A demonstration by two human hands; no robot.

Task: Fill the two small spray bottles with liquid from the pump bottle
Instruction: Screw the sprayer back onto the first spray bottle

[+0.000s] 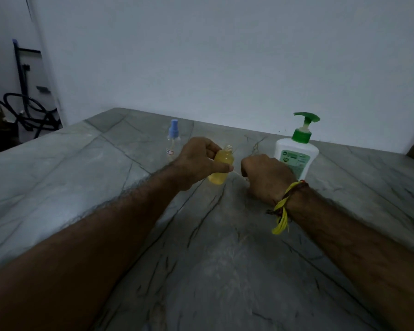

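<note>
My left hand (196,163) is wrapped around a small uncapped bottle (221,167) of yellow liquid, thumb across its front, fingers curled behind. Bottle tilted, threaded neck pointing up and to the right, base lifted just off the stone. My right hand (264,174) sits just right of it, curled into a loose fist, knuckles toward the bottle; whether it grips anything inside I cannot tell. Yellow and dark threads (283,206) tied at that wrist, loose ends hanging.

Pump bottle (296,154), white with green pump head, stands upright right behind my right hand, nozzle pointing left. Second spray bottle (172,142), clear with blue sprayer on, stands upright beyond my left hand, nearer the wall.

Grey veined stone counter (213,259): wide bare stretch in front of me, between the forearms. Left edge runs diagonally away and drops off to dark floor with black hoses (31,113). Far edge meets a plain wall (225,56) close behind the bottles.
</note>
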